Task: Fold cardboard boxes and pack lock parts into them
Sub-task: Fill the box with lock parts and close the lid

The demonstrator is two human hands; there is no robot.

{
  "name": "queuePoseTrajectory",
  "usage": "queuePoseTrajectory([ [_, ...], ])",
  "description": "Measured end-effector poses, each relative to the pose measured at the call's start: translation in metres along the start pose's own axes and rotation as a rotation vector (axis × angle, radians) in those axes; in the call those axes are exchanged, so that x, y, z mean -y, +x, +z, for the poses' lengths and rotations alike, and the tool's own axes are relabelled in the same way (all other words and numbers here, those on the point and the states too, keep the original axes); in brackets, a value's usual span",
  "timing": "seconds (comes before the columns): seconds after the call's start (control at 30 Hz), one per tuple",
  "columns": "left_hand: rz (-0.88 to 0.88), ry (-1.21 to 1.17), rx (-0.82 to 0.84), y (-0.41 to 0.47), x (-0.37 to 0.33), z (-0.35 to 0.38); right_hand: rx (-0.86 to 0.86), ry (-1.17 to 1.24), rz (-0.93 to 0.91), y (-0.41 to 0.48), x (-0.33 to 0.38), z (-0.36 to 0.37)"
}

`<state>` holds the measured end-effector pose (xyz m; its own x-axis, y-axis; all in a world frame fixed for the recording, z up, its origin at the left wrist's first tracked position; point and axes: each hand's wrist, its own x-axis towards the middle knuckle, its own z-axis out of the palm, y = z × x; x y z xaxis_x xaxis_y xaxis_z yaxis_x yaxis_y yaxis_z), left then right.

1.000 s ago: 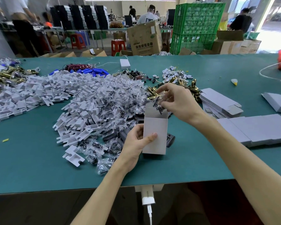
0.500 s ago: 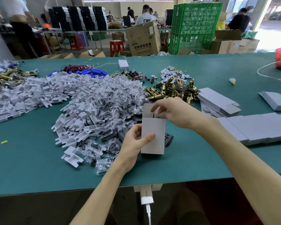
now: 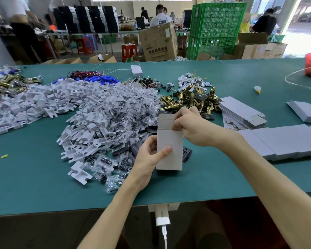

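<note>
Our left thumb (image 3: pixel 166 150) lies across the front of the box (image 3: pixel 169 141) and the fingers wrap behind, so the left hand (image 3: pixel 149 157) grasps it upright. Our right hand (image 3: pixel 192 126) curls its fingers at the top, pinching the raised flap (image 3: pixel 165 121). The brown carton (image 3: pixel 158 44) far behind bears dark print, too blurred to read. The box is plain pale grey, low over the green table (image 3: pixel 34 177), beside the bagged parts (image 3: pixel 115 123).
</note>
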<state>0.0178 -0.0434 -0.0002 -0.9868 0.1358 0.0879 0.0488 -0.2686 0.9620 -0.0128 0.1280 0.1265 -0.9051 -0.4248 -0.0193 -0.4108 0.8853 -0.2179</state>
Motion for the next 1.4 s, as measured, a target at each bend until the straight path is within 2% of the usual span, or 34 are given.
queuePoseTrajectory([
  [0.13, 0.035, -0.056, 0.035, 0.001, 0.0, 0.0, -0.016, 0.006, 0.036, -0.005, 0.003, 0.005],
  [0.27, 0.071, -0.033, 0.069, 0.001, -0.003, 0.001, -0.079, 0.134, 0.018, -0.009, -0.003, 0.007],
  [0.4, 0.099, 0.005, 0.092, -0.001, -0.004, 0.001, -0.385, 0.488, 0.058, -0.013, -0.013, 0.018],
  [0.47, 0.107, 0.007, 0.095, 0.0, -0.005, 0.001, -0.468, 0.61, 0.093, -0.015, -0.016, 0.026],
  [0.7, 0.095, -0.007, 0.072, 0.001, -0.004, 0.0, -0.484, 0.867, 0.082, -0.024, -0.014, 0.061],
  [1.0, 0.154, 0.032, 0.057, 0.0, -0.005, 0.004, -0.516, 1.033, 0.005, -0.03, -0.009, 0.086],
  [1.2, 0.222, 0.107, -0.006, -0.002, -0.007, 0.006, -0.612, 1.115, -0.021, -0.032, -0.002, 0.101],
  [1.4, 0.271, 0.195, -0.143, 0.008, -0.012, 0.008, -0.683, 1.263, 0.001, -0.027, 0.01, 0.114],
])
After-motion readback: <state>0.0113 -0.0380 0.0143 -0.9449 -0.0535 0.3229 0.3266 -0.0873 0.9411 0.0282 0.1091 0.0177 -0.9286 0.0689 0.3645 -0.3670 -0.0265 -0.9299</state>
